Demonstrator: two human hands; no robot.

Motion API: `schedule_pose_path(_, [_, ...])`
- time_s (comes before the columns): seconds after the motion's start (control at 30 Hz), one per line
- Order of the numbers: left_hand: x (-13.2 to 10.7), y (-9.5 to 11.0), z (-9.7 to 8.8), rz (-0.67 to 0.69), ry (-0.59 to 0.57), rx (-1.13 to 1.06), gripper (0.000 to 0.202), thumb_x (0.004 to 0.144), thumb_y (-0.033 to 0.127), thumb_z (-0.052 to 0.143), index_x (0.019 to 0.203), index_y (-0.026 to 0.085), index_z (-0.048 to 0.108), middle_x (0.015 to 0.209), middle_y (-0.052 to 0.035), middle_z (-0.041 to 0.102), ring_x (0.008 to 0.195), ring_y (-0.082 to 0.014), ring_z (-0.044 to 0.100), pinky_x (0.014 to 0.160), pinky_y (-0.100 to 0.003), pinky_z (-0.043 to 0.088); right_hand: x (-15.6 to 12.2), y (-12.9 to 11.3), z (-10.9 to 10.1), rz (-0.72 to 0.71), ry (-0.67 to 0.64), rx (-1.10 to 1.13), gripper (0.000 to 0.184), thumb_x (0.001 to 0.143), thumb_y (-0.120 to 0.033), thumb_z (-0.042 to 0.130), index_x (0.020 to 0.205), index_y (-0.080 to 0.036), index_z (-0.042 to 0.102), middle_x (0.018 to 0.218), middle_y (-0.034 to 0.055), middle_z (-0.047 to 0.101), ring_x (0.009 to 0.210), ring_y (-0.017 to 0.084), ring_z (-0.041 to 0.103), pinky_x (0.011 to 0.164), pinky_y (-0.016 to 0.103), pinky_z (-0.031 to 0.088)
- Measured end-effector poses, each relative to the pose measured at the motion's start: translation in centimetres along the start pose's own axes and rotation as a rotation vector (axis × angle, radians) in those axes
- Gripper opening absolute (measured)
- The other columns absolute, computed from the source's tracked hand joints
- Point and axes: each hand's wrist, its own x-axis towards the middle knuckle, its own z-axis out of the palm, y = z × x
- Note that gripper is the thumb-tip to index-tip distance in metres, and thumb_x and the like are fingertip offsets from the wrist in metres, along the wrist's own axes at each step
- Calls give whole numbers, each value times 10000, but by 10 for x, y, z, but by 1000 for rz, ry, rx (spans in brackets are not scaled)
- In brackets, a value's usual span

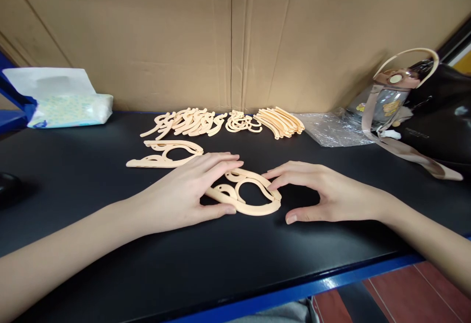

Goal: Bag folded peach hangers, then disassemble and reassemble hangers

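A pale wooden cut-out shape (pixel 246 194) lies flat on the black table (pixel 91 176) near its front edge. My left hand (pixel 187 193) rests over the shape's left side, fingers on top and thumb pressed against its near edge. My right hand (pixel 324 193) touches the shape's right end with its fingertips, thumb lying on the table. Both hands pinch the piece from opposite sides. A second similar cut-out (pixel 165 154) lies just behind my left hand.
Piles of curved wooden pieces (pixel 224 121) lie at the back by a cardboard wall (pixel 235 34). A tissue pack (pixel 68 105) sits far left. A clear plastic bag (pixel 331 129), a bottle with strap (pixel 390 100) and a black bag (pixel 441 112) stand at right.
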Motion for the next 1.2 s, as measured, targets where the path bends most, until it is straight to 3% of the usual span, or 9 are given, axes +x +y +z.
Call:
schedule_pose_path(0.1, [-1,3,1,-7,-16,-23,738,851,530,694,1465,235,409,1444,-116,525,1310,-304,497,1063,-453,433,0,0,1,-14,3,33,417,840,-425,747,1196,-232,651,1339,84,612,1212,218,580,1020,372,471])
schedule_pose_path(0.27, [1,12,0,-25,26,-20,658,829,473,716,1388,220,480,1221,-95,633,1069,-279,616,894,-405,518,2,-3,5,-36,93,-26,449,896,-409,687,1294,-231,583,1311,107,612,1183,228,586,993,395,488])
schedule_pose_path(0.4, [1,20,-3,49,179,168,559,878,411,663,1331,128,500,1243,-140,614,1086,-297,608,927,-418,497,14,-12,12,-97,302,-332,210,938,-373,625,1046,-201,678,1362,130,580,1216,271,556,1024,449,445])
schedule_pose_path(0.47, [0,22,-4,91,253,269,527,907,383,630,1324,89,497,1265,-164,602,1119,-304,593,965,-419,473,25,-20,17,-39,362,-403,232,941,-401,617,959,-189,709,1429,149,538,1281,305,519,1058,483,406])
schedule_pose_path(0.63, [-1,26,-6,131,326,378,507,932,366,606,1306,39,505,1231,-186,620,1092,-312,596,946,-409,470,52,-31,30,130,227,-184,337,935,-489,606,842,-187,725,1454,164,513,1448,324,337,1108,527,344])
schedule_pose_path(0.8, [2,26,-1,140,271,368,546,880,387,681,1274,45,521,1223,-183,637,1041,-319,617,880,-417,492,57,-25,44,146,251,56,245,921,-384,661,761,-198,659,1390,85,548,1320,261,460,1061,459,393])
schedule_pose_path(0.97, [3,29,-2,138,241,387,603,824,427,742,1250,48,546,1190,-173,658,972,-321,634,803,-421,501,54,-23,48,126,279,64,231,914,-342,681,740,-193,646,1345,53,574,1225,229,505,1044,433,380])
schedule_pose_path(1.2, [4,33,-8,186,247,506,516,888,379,672,1236,7,586,1179,-171,680,1001,-325,636,858,-439,490,56,-25,48,103,320,12,218,908,-311,693,734,-189,642,1297,37,599,1184,217,514,1024,425,386])
